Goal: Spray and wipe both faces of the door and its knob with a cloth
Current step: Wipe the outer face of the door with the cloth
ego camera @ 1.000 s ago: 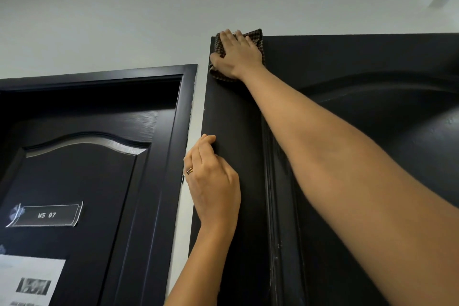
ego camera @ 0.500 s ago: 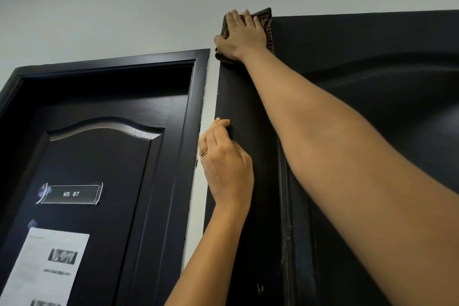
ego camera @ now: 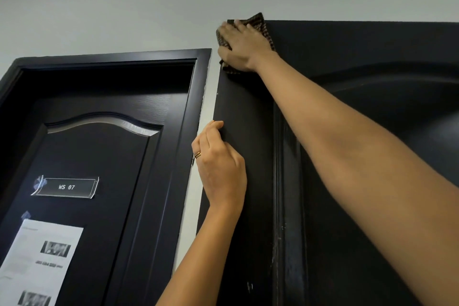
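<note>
The black panelled door (ego camera: 372,131) stands open on the right, and its left edge faces me. My right hand (ego camera: 242,47) presses a dark checked cloth (ego camera: 263,23) flat against the door's top left corner, fingers stretched up to the top edge. My left hand (ego camera: 219,169) grips the door's edge lower down, with its fingers curled round the edge. A ring shows on one finger. The knob is out of view, and no spray bottle shows.
A second black door (ego camera: 99,156) in its frame stands shut on the left, carrying a "WS 07" sign (ego camera: 66,187) and a taped paper sheet (ego camera: 42,263). A narrow strip of white wall (ego camera: 208,97) separates the two doors.
My right hand and the cloth stay at the door's top corner, shifted slightly toward the left edge. My left hand keeps its hold on the edge. The view has swung a little.
</note>
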